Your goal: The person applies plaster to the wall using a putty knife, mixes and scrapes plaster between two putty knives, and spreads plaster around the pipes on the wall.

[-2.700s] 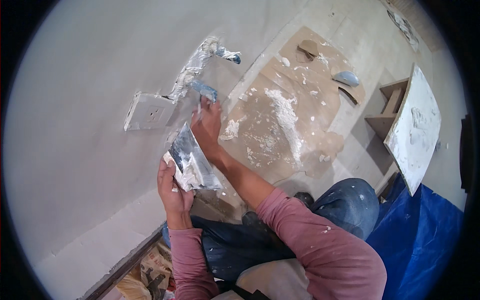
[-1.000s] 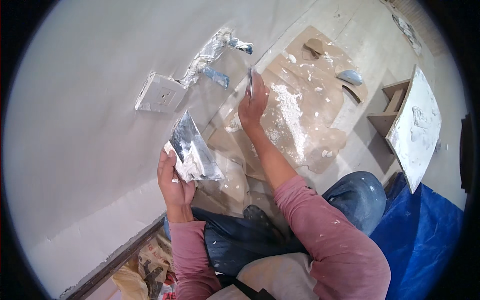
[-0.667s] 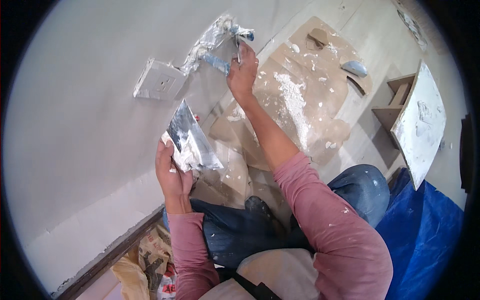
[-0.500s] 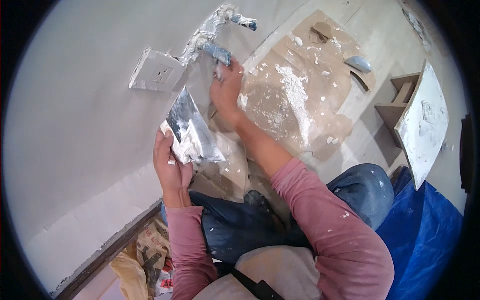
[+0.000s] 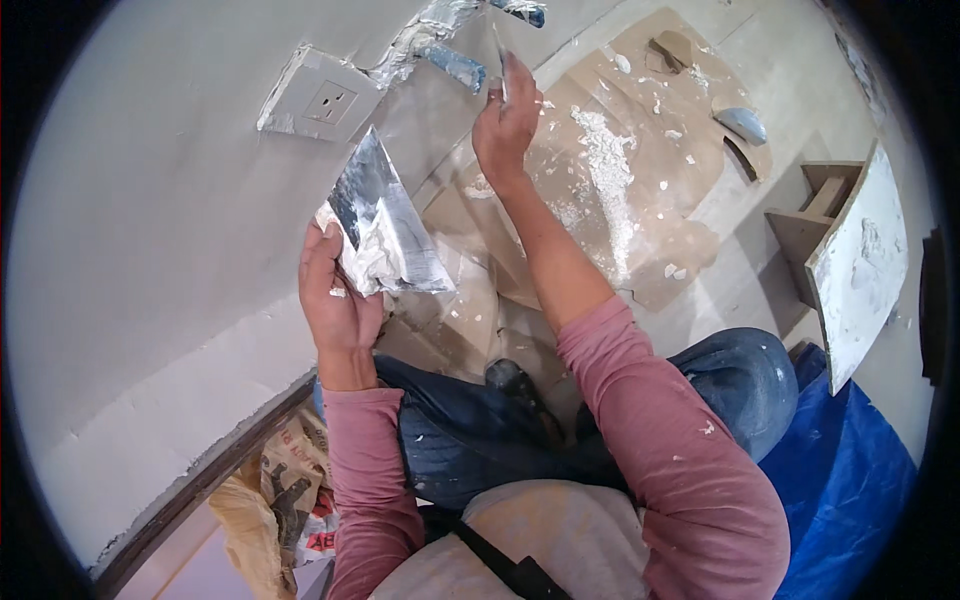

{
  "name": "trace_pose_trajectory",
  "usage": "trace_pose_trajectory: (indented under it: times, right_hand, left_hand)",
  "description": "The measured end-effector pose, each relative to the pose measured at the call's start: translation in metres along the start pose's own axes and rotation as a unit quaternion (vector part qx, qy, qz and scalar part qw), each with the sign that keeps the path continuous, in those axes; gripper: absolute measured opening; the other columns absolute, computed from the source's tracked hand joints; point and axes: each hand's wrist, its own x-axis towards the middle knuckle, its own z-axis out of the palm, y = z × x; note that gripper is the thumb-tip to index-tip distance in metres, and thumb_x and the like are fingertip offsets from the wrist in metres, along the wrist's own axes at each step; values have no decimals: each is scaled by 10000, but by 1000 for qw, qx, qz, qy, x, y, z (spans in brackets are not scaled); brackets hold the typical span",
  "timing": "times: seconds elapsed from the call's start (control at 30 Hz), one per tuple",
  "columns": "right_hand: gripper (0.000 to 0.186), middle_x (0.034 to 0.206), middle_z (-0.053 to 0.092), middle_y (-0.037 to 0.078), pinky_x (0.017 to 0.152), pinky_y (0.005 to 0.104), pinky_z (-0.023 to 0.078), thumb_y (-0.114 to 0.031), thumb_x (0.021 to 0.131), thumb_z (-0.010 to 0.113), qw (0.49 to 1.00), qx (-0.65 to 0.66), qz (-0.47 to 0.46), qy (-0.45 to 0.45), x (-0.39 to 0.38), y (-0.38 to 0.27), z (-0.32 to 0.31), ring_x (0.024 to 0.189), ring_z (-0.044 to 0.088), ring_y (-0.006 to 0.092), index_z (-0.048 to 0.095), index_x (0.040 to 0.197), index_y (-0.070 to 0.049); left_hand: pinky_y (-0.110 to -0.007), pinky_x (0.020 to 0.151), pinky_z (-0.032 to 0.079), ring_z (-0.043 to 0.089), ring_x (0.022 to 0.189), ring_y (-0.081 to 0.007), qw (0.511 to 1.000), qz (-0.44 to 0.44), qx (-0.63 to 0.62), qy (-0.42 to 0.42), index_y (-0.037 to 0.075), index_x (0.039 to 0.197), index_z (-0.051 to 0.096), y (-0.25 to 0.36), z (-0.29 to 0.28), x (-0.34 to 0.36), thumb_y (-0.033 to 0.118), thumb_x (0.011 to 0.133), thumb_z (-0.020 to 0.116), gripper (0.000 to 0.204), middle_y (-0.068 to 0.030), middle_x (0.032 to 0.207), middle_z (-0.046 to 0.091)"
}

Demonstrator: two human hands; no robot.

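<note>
Brown paper (image 5: 690, 165) sprawls over the pale floor (image 5: 810, 110), strewn with white crumbs (image 5: 610, 180); over at right, blue tarp (image 5: 840, 480) near a smeared board (image 5: 862, 270). Up by the grey wall (image 5: 180, 200), the right hand (image 5: 507, 125) grips a thin blade (image 5: 499, 45), edge-on near a blue stub (image 5: 455, 67). And the left hand (image 5: 338, 315) clasps a metal plate (image 5: 365, 185) loaded with white paste (image 5: 378, 255), near the outlet (image 5: 325, 97).

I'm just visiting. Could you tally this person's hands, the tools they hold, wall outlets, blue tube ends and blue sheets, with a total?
Hands: 2, left hand and right hand
Held tools: 2, broad metal blade and thin tool
Wall outlets: 1, wall outlet
Blue tube ends: 2, lower tube and upper tube
Blue sheets: 1, blue sheet
Total: 8
</note>
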Motion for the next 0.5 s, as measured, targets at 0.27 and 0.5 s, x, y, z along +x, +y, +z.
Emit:
trace_pose_trajectory:
  times: [0.27, 0.5]
  right_hand:
    - [684, 1355, 513, 160, 1049, 475, 380, 54, 750, 619, 991, -2, 18, -135, -87, -43, 17, 1220, 447, 402, 542, 1411, -106]
    - [463, 1296, 602, 174, 1042, 437, 409, -5, 864, 586, 995, 3, 8, -96, -78, -15, -12, 1168, 554, 352, 615, 1319, -85]
  left_hand:
    - [-386, 1017, 500, 634, 1162, -249, 1000, 4, -3, 9, -27, 1370, 482, -2, 10, 1, 161, 1024, 448, 395, -142, 1289, 625]
    - [-388, 1032, 490, 620, 1183, -246, 1000, 7, -9, 1, -21, 1375, 478, 0, 9, 0, 139, 1015, 440, 396, -138, 1305, 616]
